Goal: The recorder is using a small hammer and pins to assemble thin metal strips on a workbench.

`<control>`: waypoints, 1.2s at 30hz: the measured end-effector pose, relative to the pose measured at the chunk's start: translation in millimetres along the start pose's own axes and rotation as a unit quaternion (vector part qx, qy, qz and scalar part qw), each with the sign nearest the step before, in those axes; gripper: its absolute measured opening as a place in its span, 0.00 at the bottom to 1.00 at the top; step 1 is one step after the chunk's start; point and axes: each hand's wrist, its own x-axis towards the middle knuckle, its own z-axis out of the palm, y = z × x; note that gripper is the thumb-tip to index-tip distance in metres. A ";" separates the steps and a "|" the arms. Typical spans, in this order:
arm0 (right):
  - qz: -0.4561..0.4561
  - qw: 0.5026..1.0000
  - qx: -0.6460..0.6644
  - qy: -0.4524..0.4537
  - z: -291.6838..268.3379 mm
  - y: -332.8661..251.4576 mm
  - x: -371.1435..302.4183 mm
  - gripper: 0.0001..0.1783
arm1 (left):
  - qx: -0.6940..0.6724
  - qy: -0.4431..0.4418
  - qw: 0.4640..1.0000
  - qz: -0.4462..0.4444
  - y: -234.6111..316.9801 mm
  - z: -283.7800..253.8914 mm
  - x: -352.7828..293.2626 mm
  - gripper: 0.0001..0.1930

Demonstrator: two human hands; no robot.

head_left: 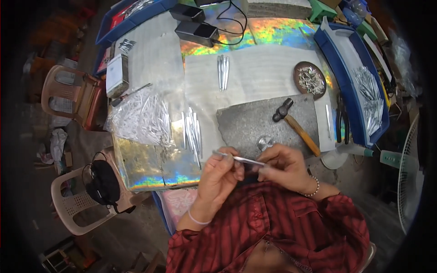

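My left hand [219, 175] pinches one end of a slim, silvery metal strip [248, 160], just beyond the table's near edge. At the other end, the fingers of my right hand [287, 169] are closed on the same strip. A grey slab [243, 120] lies just beyond both hands, with a small shiny metal disc [265, 142] on it near my right hand. Across the slab's right side rests a ball-peen hammer [298, 129], its wooden handle pointing toward me. Several similar strips [192, 132] lie left of the slab, and another bunch of strips [223, 73] lies farther back.
A plastic bag [141, 116] full of strips sits at left. At right are a brown dish [297, 84] of small metal pieces, pliers [341, 120] and a blue tray [353, 102] holding more strips. A fan [409, 168] stands at far right, chairs [68, 214] at left.
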 end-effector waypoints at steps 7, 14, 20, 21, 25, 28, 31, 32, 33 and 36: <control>-0.101 0.964 -0.232 0.082 -41.4 -0.4 -7.2 0.15 | 0.546 0.100 0.818 0.150 87.0 30.4 92.8 0.11; -0.234 0.885 -0.395 0.077 -47.9 16.7 -6.2 0.09 | 0.703 0.115 0.690 0.124 123.7 -8.5 216.1 0.16; -0.291 0.860 -0.415 0.056 -50.9 19.0 -0.2 0.09 | 0.737 0.105 0.655 0.129 112.2 -3.3 236.9 0.17; -0.291 0.859 -0.417 0.056 -51.3 19.0 0.0 0.09 | 0.737 0.105 0.656 0.128 110.5 -2.4 236.5 0.17; -0.293 0.853 -0.428 0.059 -49.8 18.8 -1.1 0.09 | 0.791 0.123 0.573 0.177 106.7 -7.1 235.2 0.16; -0.299 0.850 -0.428 0.065 -47.9 20.1 -1.7 0.09 | 0.792 0.119 0.569 0.184 106.2 -8.9 233.1 0.14; -0.290 0.850 -0.436 0.060 -45.7 20.5 -2.5 0.09 | 0.769 0.125 0.601 0.180 111.6 -10.3 222.8 0.13; -0.291 0.850 -0.435 0.051 -44.1 20.6 -1.6 0.09 | 0.750 0.132 0.622 0.180 115.0 -12.4 216.4 0.13; -0.288 0.856 -0.426 0.055 -43.3 21.2 -1.9 0.08 | 0.751 0.126 0.618 0.196 116.5 -9.7 205.2 0.12; -0.267 0.868 -0.415 0.057 -43.2 21.0 -4.4 0.06 | 0.664 0.122 0.694 0.250 118.9 0.1 153.2 0.11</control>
